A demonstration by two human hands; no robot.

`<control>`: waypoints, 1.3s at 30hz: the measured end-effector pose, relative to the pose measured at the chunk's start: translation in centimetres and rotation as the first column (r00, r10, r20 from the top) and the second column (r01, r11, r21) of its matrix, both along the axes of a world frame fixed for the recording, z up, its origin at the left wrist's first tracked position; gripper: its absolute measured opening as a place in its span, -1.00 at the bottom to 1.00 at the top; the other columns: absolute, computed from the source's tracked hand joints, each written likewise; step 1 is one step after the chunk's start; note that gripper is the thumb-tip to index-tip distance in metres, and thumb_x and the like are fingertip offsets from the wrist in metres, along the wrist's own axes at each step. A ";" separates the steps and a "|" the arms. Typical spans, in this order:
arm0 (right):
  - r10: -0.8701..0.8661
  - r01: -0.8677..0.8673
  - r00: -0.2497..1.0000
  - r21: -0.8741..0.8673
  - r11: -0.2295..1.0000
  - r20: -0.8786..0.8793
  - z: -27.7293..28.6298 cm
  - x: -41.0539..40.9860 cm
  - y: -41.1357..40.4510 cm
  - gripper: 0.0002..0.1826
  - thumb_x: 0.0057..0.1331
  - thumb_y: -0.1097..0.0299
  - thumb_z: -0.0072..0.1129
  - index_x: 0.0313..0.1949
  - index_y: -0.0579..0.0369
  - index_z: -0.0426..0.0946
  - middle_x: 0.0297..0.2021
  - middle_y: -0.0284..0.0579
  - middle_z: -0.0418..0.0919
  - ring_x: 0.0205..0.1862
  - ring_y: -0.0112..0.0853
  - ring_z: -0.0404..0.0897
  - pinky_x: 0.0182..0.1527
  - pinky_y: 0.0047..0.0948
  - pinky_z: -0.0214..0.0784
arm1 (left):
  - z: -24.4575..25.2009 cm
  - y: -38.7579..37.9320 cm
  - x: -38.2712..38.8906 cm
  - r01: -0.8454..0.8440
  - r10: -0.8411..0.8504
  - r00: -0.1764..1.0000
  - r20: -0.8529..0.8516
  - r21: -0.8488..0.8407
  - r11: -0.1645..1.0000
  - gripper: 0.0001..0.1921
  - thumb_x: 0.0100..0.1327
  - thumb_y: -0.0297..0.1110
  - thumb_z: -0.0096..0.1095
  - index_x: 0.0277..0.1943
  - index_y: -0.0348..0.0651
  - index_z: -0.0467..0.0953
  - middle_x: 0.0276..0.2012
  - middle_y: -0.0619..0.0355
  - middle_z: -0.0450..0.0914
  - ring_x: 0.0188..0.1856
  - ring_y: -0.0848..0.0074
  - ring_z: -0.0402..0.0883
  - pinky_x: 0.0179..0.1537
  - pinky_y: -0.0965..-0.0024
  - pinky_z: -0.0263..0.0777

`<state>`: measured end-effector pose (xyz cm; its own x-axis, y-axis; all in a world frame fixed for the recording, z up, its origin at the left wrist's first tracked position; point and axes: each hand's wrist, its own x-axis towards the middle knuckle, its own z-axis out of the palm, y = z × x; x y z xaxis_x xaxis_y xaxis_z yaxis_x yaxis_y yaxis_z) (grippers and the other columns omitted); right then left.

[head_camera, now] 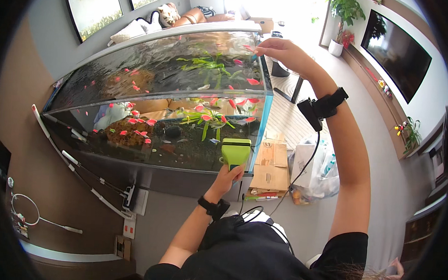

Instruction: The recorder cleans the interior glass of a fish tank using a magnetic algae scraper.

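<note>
A large glass aquarium [152,165] holds water, green plants, a brown rock [124,131] and many pink-red fish. My left hand [224,179] grips a lime-green glass cleaner by its narrow end. The broad head of this cleaner [236,149] lies against or just in front of the front pane, near its right corner. At the tank's far right corner, my right hand [282,55] is bent over the top edge, fingertips close together. A small blue patch shows beneath those fingertips; whether it is held cannot be told. Black straps with cables sit on both wrists.
Flattened cardboard [269,167] and a filled plastic bag [317,173] lie right of the tank. A badminton racket [27,209] is at far left, near a power strip [129,225] and white tubing [107,202]. Another person's hand [395,270] shows at lower right.
</note>
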<state>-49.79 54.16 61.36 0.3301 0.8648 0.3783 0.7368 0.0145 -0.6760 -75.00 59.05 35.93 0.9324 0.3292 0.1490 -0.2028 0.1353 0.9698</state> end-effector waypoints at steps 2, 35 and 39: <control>-0.013 0.013 1.000 0.008 1.000 -0.024 -0.5 0.4 0.2 -0.69 0.25 0.15 0.04 -0.19 0.12 0.55 -0.25 -0.26 0.54 -0.12 -0.51 0.42 0.02 -0.53 0.16 | 0.0 0.0 0.0 -0.007 0.007 1.000 -0.018 0.015 1.000 -0.60 0.31 -0.15 -0.14 -0.62 -0.14 0.25 -0.69 0.31 0.25 -0.64 0.69 0.14 -0.58 0.58 -0.03; -0.379 0.173 0.902 0.632 0.756 0.207 -5.6 -0.4 2.2 -0.76 0.22 0.16 0.09 -0.33 0.06 0.55 -0.47 -0.23 0.62 -0.38 -0.43 0.62 -0.37 -0.55 0.35 | -1.3 0.7 -0.6 0.019 -0.022 0.998 -0.065 -0.035 0.999 -0.73 0.28 -0.28 -0.03 -0.53 -0.16 0.30 -0.66 0.33 0.25 -0.61 0.72 0.17 -0.56 0.58 0.02; -0.373 0.147 0.901 0.654 0.742 0.220 -5.8 -0.3 2.3 -0.77 0.25 0.18 0.04 -0.33 0.06 0.54 -0.45 -0.24 0.61 -0.39 -0.45 0.61 -0.40 -0.57 0.33 | -1.5 0.7 -0.6 0.013 -0.017 0.998 -0.063 -0.066 0.998 -0.74 0.28 -0.29 -0.02 -0.53 -0.15 0.31 -0.66 0.34 0.26 -0.61 0.72 0.17 -0.56 0.57 0.03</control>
